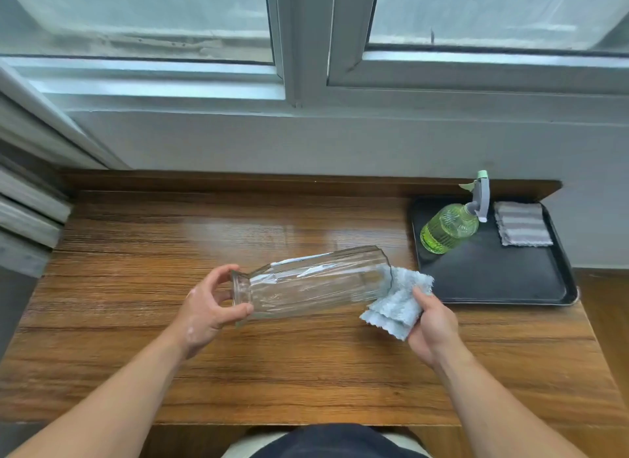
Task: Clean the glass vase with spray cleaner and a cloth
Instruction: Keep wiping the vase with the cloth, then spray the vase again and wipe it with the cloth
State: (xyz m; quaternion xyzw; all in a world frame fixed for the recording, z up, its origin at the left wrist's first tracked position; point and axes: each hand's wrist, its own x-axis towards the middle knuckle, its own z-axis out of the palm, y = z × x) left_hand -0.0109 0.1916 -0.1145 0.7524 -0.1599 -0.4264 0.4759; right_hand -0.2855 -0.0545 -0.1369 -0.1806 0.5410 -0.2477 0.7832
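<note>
A wood-grain table [306, 372] stands against a grey wall under a window [306, 31], with a black tray [493, 280] at its right holding a green spray bottle [449, 227] and folded cloths [522, 223]. Above the table, the left hand [207, 309] grips the glass vase [313, 282] sideways by one end, while the right hand [432, 324] clutches a pale blue cloth [396, 304] against its other end

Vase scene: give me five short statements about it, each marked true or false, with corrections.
1. The vase stands upright on the table. False: it is held sideways above it.
2. The left hand grips the vase's narrow end. True.
3. The right hand holds a cloth at the vase's wide end. True.
4. The spray bottle is in the right hand. False: it sits on the tray.
5. The tray holds only the bottle. False: folded cloths lie there too.
</note>
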